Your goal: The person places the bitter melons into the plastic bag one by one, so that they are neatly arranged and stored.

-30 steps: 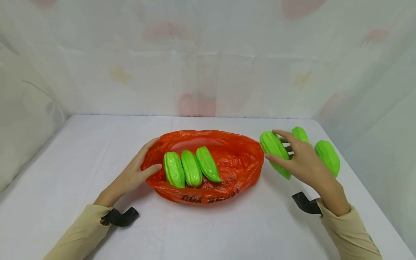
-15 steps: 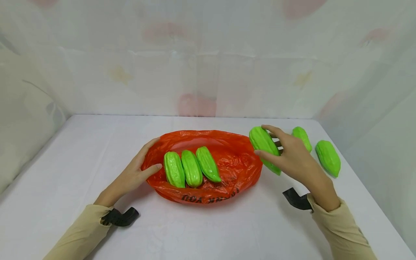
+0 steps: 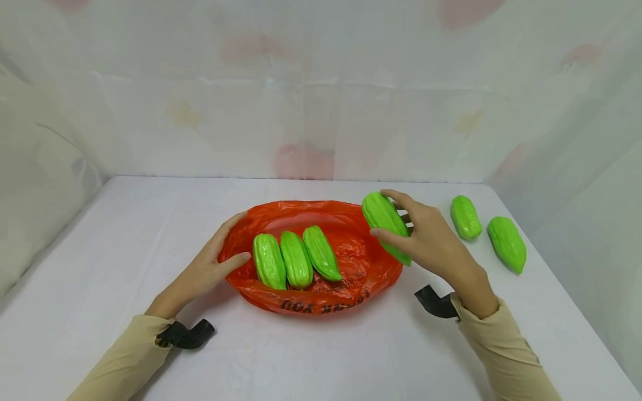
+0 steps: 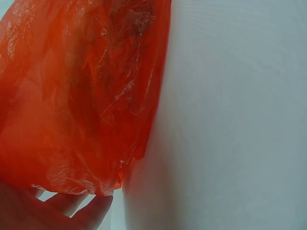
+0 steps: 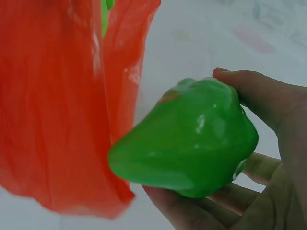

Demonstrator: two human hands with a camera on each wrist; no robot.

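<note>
A red plastic bag (image 3: 368, 267) stands wide open on the table, dark lettering along its front. Inside its left half, three ridged green bitter melons (image 3: 297, 260) lie side by side. My left hand (image 3: 208, 264) holds the bag's left rim, thumb inside and fingers outside; in the left wrist view the fingers (image 4: 91, 211) show beneath the red plastic. Above the bag's right rim, my right hand (image 3: 426, 236) grips another bitter melon (image 3: 385, 221) between thumb and fingers. The right wrist view shows its pointed end (image 5: 187, 139) beside the bag's wall (image 5: 57, 105).
Two more bitter melons (image 3: 465, 217) (image 3: 507, 244) lie on the white table (image 3: 321, 362) at the right. A pale patterned sheet (image 3: 321, 100) hangs behind the table. A black curved piece sits at each sleeve cuff.
My right hand has carried its bitter melon leftward from the right of the bag to over the bag's right rim. My left hand and the bag stay in place.
</note>
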